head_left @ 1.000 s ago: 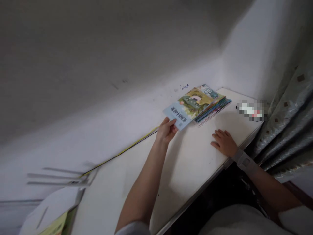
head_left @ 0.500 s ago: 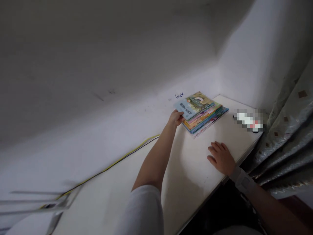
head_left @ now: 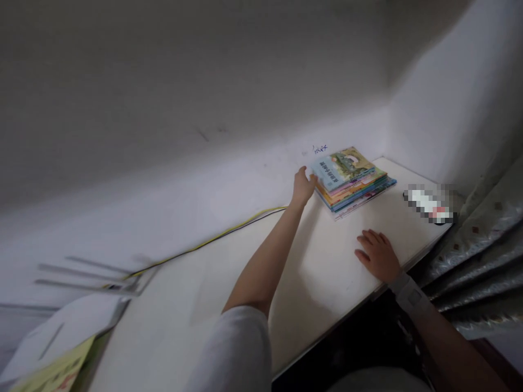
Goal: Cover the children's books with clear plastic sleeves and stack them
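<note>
A stack of thin, colourful books (head_left: 353, 182) lies on the white desk (head_left: 322, 272) against the wall, its layers slightly uneven. The top book (head_left: 343, 166) has a light blue and green picture cover. My left hand (head_left: 304, 186) is at the stack's left edge, thumb and fingers apart, with nothing gripped between them. Palm down on the desk near its front edge, my right hand (head_left: 378, 256) has its fingers spread and holds nothing; a pale band is round the wrist.
A blurred-out phone-like object (head_left: 429, 206) lies right of the stack. Patterned curtains (head_left: 478, 245) hang at the right. A yellow and black cable (head_left: 216, 237) runs along the wall to a wire rack (head_left: 90, 277). Yellow printed paper (head_left: 61, 370) shows at lower left.
My left hand has opened and come off the top book's corner. The view has shifted, so the desk items sit further right and the yellow paper has come into view. My right hand stays on the desk.
</note>
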The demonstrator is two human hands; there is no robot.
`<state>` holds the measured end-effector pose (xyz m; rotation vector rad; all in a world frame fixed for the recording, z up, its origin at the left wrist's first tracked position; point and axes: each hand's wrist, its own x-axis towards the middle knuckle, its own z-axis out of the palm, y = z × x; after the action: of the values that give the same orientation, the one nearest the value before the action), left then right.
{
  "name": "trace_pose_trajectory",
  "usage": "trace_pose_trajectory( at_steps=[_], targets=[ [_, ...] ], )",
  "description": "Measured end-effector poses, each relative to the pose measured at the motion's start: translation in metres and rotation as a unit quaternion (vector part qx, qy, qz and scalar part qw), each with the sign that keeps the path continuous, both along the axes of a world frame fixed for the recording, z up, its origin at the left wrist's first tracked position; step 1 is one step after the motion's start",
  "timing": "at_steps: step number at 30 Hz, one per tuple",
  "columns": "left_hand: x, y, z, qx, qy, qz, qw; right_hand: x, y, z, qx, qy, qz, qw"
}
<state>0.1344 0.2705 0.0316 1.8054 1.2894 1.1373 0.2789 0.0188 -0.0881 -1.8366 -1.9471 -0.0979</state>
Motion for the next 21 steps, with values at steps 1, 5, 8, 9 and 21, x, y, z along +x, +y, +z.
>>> trace_pose_trajectory(
  at_steps=[1,5,8,9,21],
  targets=[
    [-0.014,-0.015,0.002,0.029,0.022,-0.013,0.999,0.001,0.000,-0.001,0.001,-0.005,0.000,1.000],
    [-0.091,-0.088,-0.002,0.135,0.168,-0.098,0.972,0.005,0.001,-0.008,0.017,-0.029,0.005,0.999],
    [-0.160,-0.139,-0.026,0.104,0.242,-0.059,0.963,0.010,0.001,-0.014,0.024,-0.053,0.012,0.998],
    [-0.182,-0.153,-0.037,0.075,0.263,-0.036,0.961,0.012,0.001,-0.016,0.025,-0.061,0.013,0.998],
    [-0.221,-0.243,-0.095,-0.032,0.404,0.088,0.910,-0.047,-0.015,-0.003,0.016,-0.068,0.106,0.992]
  ],
)
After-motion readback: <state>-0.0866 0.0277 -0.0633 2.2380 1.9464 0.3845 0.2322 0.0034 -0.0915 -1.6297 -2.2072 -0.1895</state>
